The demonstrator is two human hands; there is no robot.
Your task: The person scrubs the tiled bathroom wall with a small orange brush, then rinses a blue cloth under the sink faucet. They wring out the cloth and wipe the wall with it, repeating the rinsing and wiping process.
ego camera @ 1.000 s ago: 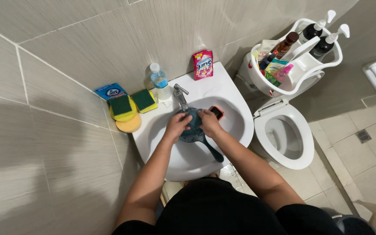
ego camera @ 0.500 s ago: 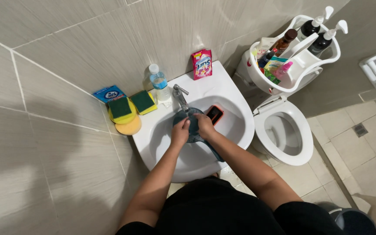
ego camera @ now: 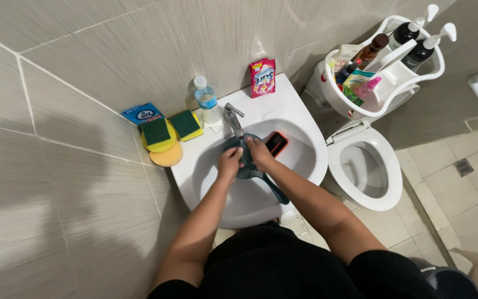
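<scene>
Both my hands are in the white sink (ego camera: 300, 119), under the chrome tap (ego camera: 233, 119). My left hand (ego camera: 230, 163) and my right hand (ego camera: 259, 154) grip a dark blue-grey cloth (ego camera: 246, 166) between them; a strip of it trails down toward the sink's front edge. A small black and orange object (ego camera: 276, 143) lies in the basin just right of my right hand.
On the sink ledge stand a clear water bottle (ego camera: 207, 102), a pink detergent packet (ego camera: 263, 77), green-yellow sponges (ego camera: 186, 124), a yellow round pad (ego camera: 165, 156) and a blue packet (ego camera: 142, 113). A white caddy (ego camera: 385, 102) with bottles sits above the open toilet (ego camera: 366, 171) on the right.
My hands have shifted slightly toward the tap and closer together on the cloth; the view has drifted a little.
</scene>
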